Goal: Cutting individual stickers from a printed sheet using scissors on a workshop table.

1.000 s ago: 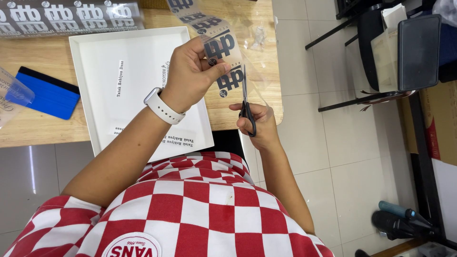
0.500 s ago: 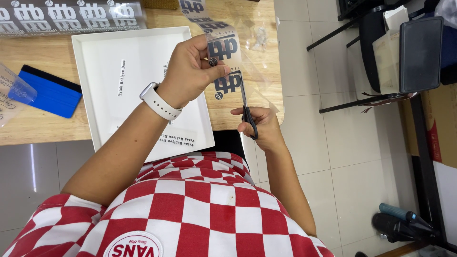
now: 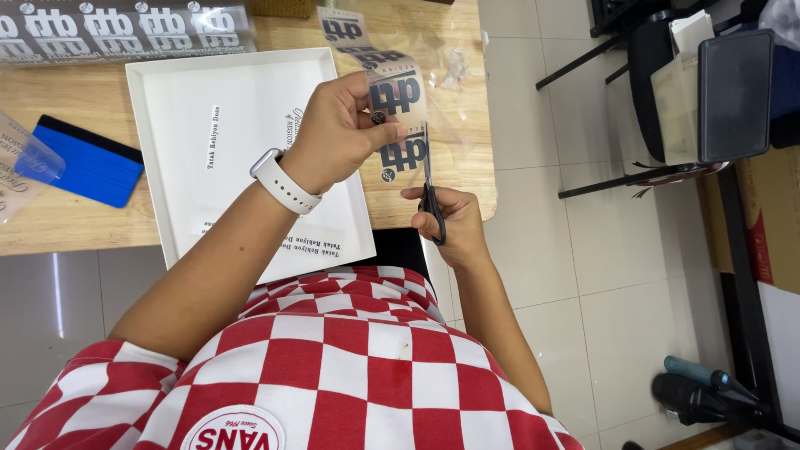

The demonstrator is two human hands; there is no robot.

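Two hands are working above the counter (image 3: 75,225): beyond a blue squeegee (image 3: 87,162) and white tray (image 3: 179,108), the left hand (image 3: 337,133) is pinching a clear printed film strip (image 3: 392,100), while the right hand (image 3: 446,221) is gripping black-handled scissors (image 3: 431,196) just below it; the strip's top is running out of view

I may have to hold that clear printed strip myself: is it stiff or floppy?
Probably floppy: the clear printed strip curves where the left hand pinches it. Likely light, since fingertips alone hold it up. Its glossy film may be slippery near the scissors.
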